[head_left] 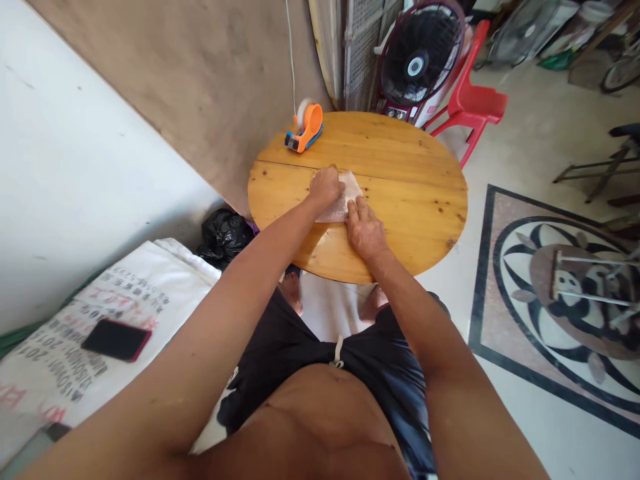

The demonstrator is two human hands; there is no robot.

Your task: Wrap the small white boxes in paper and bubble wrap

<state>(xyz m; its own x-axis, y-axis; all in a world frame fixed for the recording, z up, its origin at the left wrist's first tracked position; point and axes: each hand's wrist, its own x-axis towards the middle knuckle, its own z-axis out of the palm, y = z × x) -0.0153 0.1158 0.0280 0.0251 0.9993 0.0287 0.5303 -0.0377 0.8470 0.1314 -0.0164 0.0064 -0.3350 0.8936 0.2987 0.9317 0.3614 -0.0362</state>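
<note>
A small pale, flat packet (346,190), paper or plastic, lies near the middle of a round wooden table (410,180). My left hand (325,188) is curled into a loose fist and presses on the packet's left part. My right hand (364,228) lies flat on the table at the packet's near edge, its fingers stretched out and touching it. An orange tape dispenser (305,127) with a roll of clear tape stands at the table's far left edge, well away from both hands.
A red plastic chair (473,100) and a standing fan (420,57) are behind the table. A black bag (225,233) lies on the floor at the left. A dark phone (117,339) rests on a white printed sack (75,347).
</note>
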